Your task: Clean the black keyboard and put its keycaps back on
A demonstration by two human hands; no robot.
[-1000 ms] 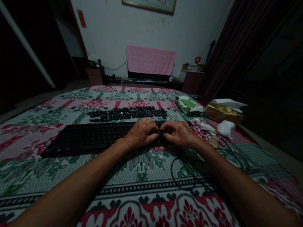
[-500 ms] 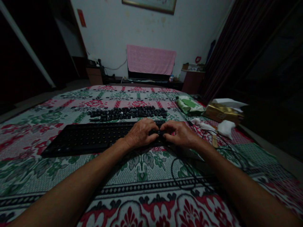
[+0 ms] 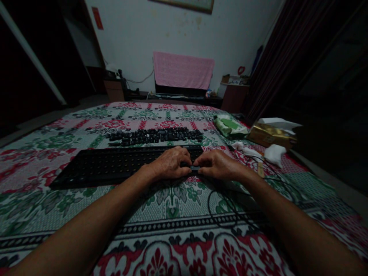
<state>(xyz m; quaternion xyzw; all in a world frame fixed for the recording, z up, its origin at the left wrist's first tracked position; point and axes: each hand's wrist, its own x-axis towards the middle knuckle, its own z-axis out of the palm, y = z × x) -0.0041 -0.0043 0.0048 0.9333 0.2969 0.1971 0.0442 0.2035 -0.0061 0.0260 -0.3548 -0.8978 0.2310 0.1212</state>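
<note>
A black keyboard (image 3: pixel 109 161) with its keycaps off lies in front of me, rows of small pale key posts showing. My left hand (image 3: pixel 172 163) rests over its right part, thumb and fingers closed at a small dark keycap (image 3: pixel 195 168). From the other side my right hand (image 3: pixel 218 165) pinches toward the same keycap at the keyboard's right end. The fingertips partly cover this piece. Beyond the keyboard, many loose black keycaps (image 3: pixel 161 135) are spread in a long band.
A patterned cloth (image 3: pixel 172 214) covers the table. To the right are a green wipes pack (image 3: pixel 230 126), a gold tissue box (image 3: pixel 270 134), crumpled white tissue (image 3: pixel 275 155) and a black cable (image 3: pixel 209 207). A pink towel (image 3: pixel 184 69) hangs at the far wall.
Both hands have shifted slightly nearer to me along the keyboard's right end, and the dark keycap between the fingertips shows lower. More of the keyboard's upper right corner is uncovered.
</note>
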